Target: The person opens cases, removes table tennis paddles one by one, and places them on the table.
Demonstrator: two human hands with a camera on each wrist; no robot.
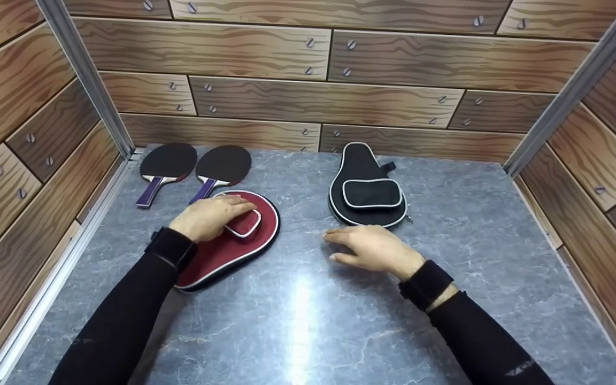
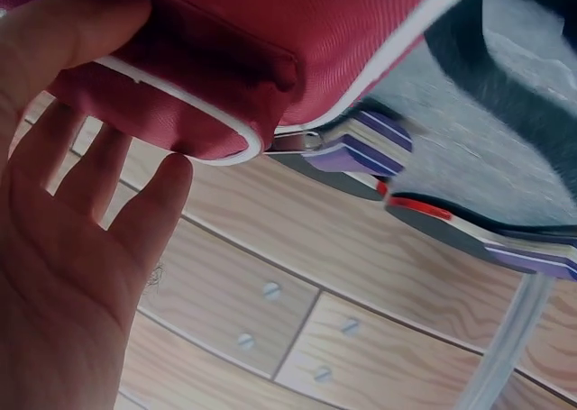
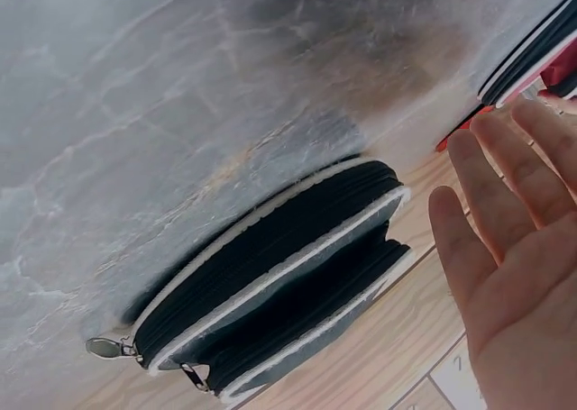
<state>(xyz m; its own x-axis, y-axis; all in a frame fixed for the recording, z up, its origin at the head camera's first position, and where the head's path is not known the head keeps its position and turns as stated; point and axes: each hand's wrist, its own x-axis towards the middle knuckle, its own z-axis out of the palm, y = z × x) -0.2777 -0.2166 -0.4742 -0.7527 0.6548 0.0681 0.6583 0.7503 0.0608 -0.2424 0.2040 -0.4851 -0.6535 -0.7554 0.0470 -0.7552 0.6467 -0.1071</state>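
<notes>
My left hand grips the pocket of a red table tennis paddle case with white piping, on the left of the table. In the left wrist view, the thumb lies at one side of the pocket and the fingertips at its other side. The palm hides part of the case in the head view. My right hand is held empty, fingers loosely extended, just in front of a black paddle case. That case lies flat, its narrow end pointing at the back wall; its zipper pull shows in the right wrist view.
Two black-faced table tennis paddles with purple handles lie at the back left, behind the red case. Wood-patterned walls enclose the grey marbled table at the back and both sides.
</notes>
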